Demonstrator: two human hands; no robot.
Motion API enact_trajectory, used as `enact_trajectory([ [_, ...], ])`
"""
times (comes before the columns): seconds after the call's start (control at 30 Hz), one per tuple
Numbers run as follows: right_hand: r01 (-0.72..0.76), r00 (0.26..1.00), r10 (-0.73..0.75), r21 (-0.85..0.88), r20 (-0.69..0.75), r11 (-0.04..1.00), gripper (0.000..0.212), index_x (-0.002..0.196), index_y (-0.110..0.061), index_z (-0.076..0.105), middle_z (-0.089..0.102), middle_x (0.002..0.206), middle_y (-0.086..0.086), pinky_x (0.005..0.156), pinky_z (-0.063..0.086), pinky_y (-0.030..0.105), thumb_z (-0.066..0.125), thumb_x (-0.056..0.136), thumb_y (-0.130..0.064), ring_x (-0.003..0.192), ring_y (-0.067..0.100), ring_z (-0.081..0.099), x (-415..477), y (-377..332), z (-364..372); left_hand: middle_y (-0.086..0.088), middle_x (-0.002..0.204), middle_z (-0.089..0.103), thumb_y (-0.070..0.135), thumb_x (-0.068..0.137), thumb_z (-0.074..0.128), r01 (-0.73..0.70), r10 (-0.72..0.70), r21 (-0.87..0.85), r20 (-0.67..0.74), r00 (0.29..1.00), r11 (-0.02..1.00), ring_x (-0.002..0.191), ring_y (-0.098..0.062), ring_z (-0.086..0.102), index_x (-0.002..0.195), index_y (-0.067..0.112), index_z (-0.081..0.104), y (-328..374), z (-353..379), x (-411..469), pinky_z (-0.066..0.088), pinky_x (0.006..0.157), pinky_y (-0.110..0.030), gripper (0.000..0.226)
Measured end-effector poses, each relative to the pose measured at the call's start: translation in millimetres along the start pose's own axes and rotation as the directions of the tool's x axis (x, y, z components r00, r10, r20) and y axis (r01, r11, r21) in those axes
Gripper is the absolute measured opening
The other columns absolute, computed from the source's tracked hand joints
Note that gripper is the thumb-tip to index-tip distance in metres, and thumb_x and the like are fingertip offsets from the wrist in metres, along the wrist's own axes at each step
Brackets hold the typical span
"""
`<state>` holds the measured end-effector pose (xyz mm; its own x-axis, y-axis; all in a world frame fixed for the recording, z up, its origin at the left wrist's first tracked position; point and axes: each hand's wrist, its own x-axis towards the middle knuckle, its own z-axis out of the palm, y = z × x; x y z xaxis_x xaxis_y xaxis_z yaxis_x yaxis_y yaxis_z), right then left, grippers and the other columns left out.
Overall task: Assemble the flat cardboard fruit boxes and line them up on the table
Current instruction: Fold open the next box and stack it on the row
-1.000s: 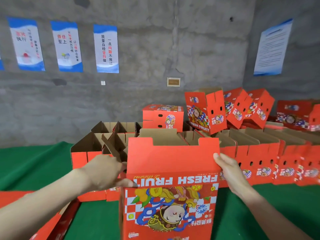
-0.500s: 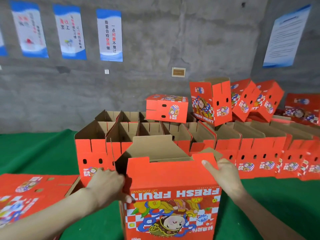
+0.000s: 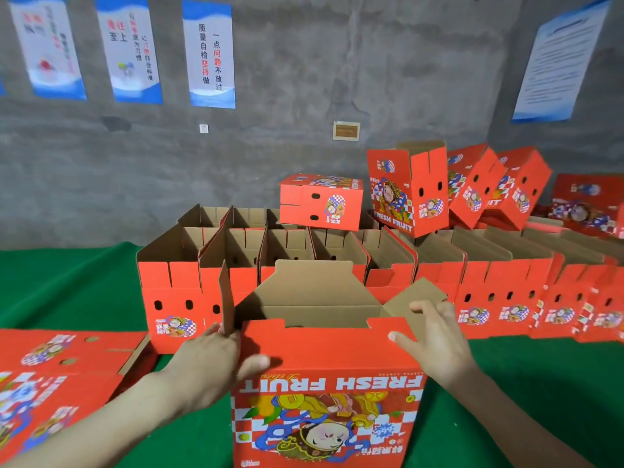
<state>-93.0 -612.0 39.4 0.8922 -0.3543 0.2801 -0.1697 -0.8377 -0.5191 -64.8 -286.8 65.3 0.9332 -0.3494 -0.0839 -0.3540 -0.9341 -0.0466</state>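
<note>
Near centre, a red fruit box (image 3: pixel 324 410) stands upright on the green table (image 3: pixel 67 288), its top open. Its printed face is towards the viewer, and the words "FRESH FRUIT" read upside down.

- **Flaps.** Four top flaps are raised. The near flap (image 3: pixel 327 346) shows red. The far flap (image 3: pixel 314 282) shows brown. The left side flap (image 3: pixel 227 298) stands on edge. The right side flap (image 3: pixel 415 293) tilts outward.
- **Left hand.** The left hand (image 3: pixel 209 363) grips the upper left corner of the box. The thumb presses on the red front, and the fingers lie round the corner beside the left side flap.
- **Right hand.** The right hand (image 3: pixel 435 342) is loosely spread at the upper right corner. The thumb tip rests on the near flap and the fingertips touch the right side flap. It does not close round either.
- **Assembled boxes.** Just beyond the box, open boxes (image 3: pixel 499 282) stand side by side in rows that run from the centre to the far right, brown interiors upward.
- **Further boxes.** More boxes rest on top of these rows. A closed box (image 3: pixel 320 201) lies level, and to its right several tilted boxes (image 3: pixel 472 184) lean against one another.
- **Flat boxes.** A pile of flat boxes (image 3: pixel 57 376) lies printed side up on the table at the near left.
- **Background.** Blue-and-white posters (image 3: pixel 209 52) hang on the grey concrete wall (image 3: pixel 304 79) behind the table.
</note>
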Motion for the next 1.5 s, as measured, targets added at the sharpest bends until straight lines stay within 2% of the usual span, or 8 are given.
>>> enact_trajectory([
  [0.3,0.151,0.987,-0.155,-0.077,-0.048,0.985,0.052,0.123,-0.021,0.05,0.031,0.117,-0.005,0.083,0.049,0.035,0.075,0.081,-0.037,0.091,0.023,0.06,-5.4,-7.4,8.0,-0.005,0.159,-0.017,0.031,0.101,0.033,0.045,-0.096,-0.2,-0.253,0.963,0.979,0.148,-0.026,-0.005,0.148,0.01,0.027,2.2,25.7,20.2,0.025,0.116,-0.041,0.052],
  [0.5,0.332,0.943,-0.332,-0.046,-0.012,0.942,0.05,0.129,-0.022,0.049,0.014,0.155,-0.006,0.116,0.022,0.036,0.072,0.084,-0.018,0.145,0.017,0.013,1.7,0.4,15.1,0.003,0.143,-0.043,0.02,0.1,0.037,-0.039,-0.032,-0.191,-0.355,0.934,0.981,0.144,-0.026,-0.024,0.15,0.008,0.022,-0.1,32.4,23.6,0.007,0.119,-0.047,0.053],
  [0.7,0.462,0.886,-0.456,0.087,-0.083,0.883,0.097,0.146,-0.042,0.02,-0.021,0.154,-0.026,0.11,0.026,0.026,0.077,0.077,-0.006,0.143,-0.007,-0.004,1.0,-1.1,11.8,0.005,0.159,0.009,0.0,0.091,0.049,-0.396,0.297,-0.092,-0.516,0.804,0.914,0.135,-0.018,0.029,0.149,0.034,0.008,-2.4,27.2,20.0,0.027,0.11,-0.026,0.079],
  [0.87,0.417,0.906,-0.387,0.192,-0.174,0.888,0.128,0.14,-0.061,-0.011,-0.026,0.153,-0.024,0.081,0.041,0.001,0.082,0.072,-0.006,0.139,0.001,0.009,-3.4,0.9,14.1,0.01,0.127,0.059,0.023,0.095,0.056,-0.423,0.315,-0.261,-0.37,0.874,0.868,0.118,-0.011,0.052,0.147,0.038,0.003,-4.6,18.0,29.9,0.037,0.098,-0.019,0.076],
  [1.0,0.342,0.939,-0.316,0.275,-0.134,0.899,0.131,0.135,-0.062,-0.023,-0.023,0.153,-0.029,0.11,0.018,0.031,0.081,0.074,-0.012,0.141,-0.002,0.0,-1.2,5.6,19.1,-0.005,0.135,0.048,0.028,0.098,0.048,-0.362,0.202,-0.312,-0.443,0.873,0.878,0.121,-0.022,0.051,0.141,0.025,0.044,1.9,3.7,54.6,0.035,0.098,-0.021,0.043],
  [1.17,0.192,0.981,-0.193,0.374,-0.036,0.907,0.129,0.13,-0.064,-0.027,0.02,0.158,-0.008,0.113,0.031,0.043,0.081,0.075,-0.018,0.142,0.016,0.029,2.0,13.4,16.8,-0.003,0.158,-0.006,0.043,0.087,0.06,-0.079,0.032,-0.213,-0.216,0.976,0.974,0.145,-0.029,0.003,0.148,0.045,0.016,5.1,5.9,84.3,0.01,0.116,-0.047,0.075],
  [1.3,0.183,0.976,-0.212,0.367,0.041,0.912,0.101,0.151,-0.039,0.009,0.035,0.138,-0.028,0.109,0.034,0.028,0.078,0.079,-0.023,0.126,-0.004,0.039,4.3,18.3,16.9,-0.001,0.154,0.008,0.031,0.084,0.071,-0.106,0.073,-0.58,-0.079,0.994,0.808,0.139,-0.026,0.022,0.15,0.039,0.013,-10.9,8.5,97.1,0.023,0.115,-0.032,0.088],
  [1.5,0.371,0.899,-0.416,0.268,0.136,0.889,0.035,0.114,-0.036,0.065,0.052,0.123,-0.029,0.109,0.028,0.015,0.07,0.08,-0.042,0.117,-0.024,0.036,12.0,21.4,14.7,0.007,0.154,0.001,0.025,0.081,0.074,-0.173,0.088,-0.564,-0.176,0.981,0.808,0.14,-0.023,0.022,0.151,0.028,0.021,-10.1,13.3,102.3,0.022,0.117,-0.035,0.088],
])
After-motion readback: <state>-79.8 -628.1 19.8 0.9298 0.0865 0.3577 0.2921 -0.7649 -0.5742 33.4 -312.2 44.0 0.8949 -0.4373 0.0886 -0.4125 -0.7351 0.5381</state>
